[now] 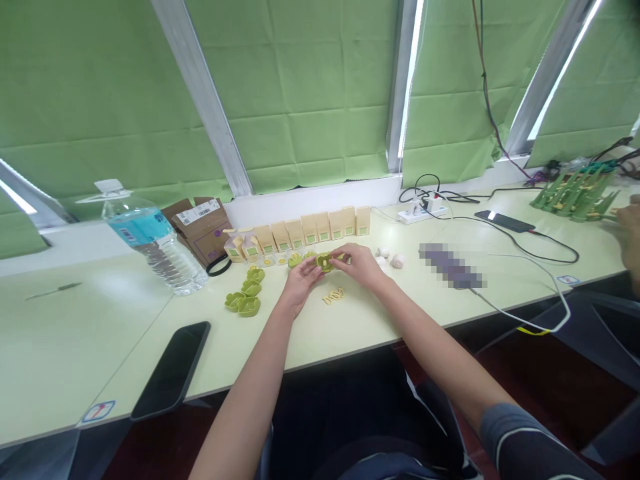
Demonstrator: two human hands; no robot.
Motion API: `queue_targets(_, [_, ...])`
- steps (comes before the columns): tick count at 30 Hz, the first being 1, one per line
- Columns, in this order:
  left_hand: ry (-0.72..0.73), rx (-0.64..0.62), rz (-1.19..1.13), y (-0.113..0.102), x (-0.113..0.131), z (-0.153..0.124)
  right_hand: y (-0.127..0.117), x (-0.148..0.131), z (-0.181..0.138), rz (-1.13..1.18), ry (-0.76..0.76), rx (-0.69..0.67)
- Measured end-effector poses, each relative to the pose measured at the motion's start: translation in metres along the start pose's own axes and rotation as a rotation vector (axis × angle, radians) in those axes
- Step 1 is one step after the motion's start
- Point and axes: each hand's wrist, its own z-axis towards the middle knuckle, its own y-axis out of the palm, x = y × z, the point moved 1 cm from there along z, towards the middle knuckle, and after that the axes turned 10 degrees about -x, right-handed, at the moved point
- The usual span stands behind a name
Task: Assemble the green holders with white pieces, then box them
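Note:
Just above the table, my left hand (302, 283) has its fingers closed around a small green cup-like piece (325, 262). My right hand (364, 265) pinches at the right side of the same piece; whether its fingertips hold anything smaller is hidden. More green pieces (249, 307) lie in a small group left of my left hand, and others sit partly hidden just behind my fingers. Below my hands, on the tabletop, are several thin pale-yellow curled strips (333, 296). Small whitish rounded objects (397, 261) rest beside my right wrist.
Small tan boxes (310, 230) stand in a row at the back. A large water bottle (150, 233) leans beside a cardboard box (200, 230). Phones (173, 370) lie left and right, with cables and a power strip (423, 212). Another person's hand (631, 223) is near green stalk-like pieces (575, 197).

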Motion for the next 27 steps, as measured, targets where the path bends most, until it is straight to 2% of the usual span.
queue_targets(3, [0.01,0.004,-0.003,0.0,0.001,0.0,-0.002,-0.004,0.0,0.005,0.05,-0.014])
queue_targets(6, [0.018,-0.031,0.007,0.002,0.002,-0.002,-0.003,-0.008,-0.001,-0.005,0.102,-0.089])
queue_targets(11, [0.029,-0.078,0.068,0.006,0.005,-0.004,-0.003,-0.011,-0.002,-0.016,0.106,-0.17])
queue_targets(27, [0.104,-0.005,0.394,0.015,0.008,-0.005,0.002,-0.007,-0.002,-0.01,0.099,-0.212])
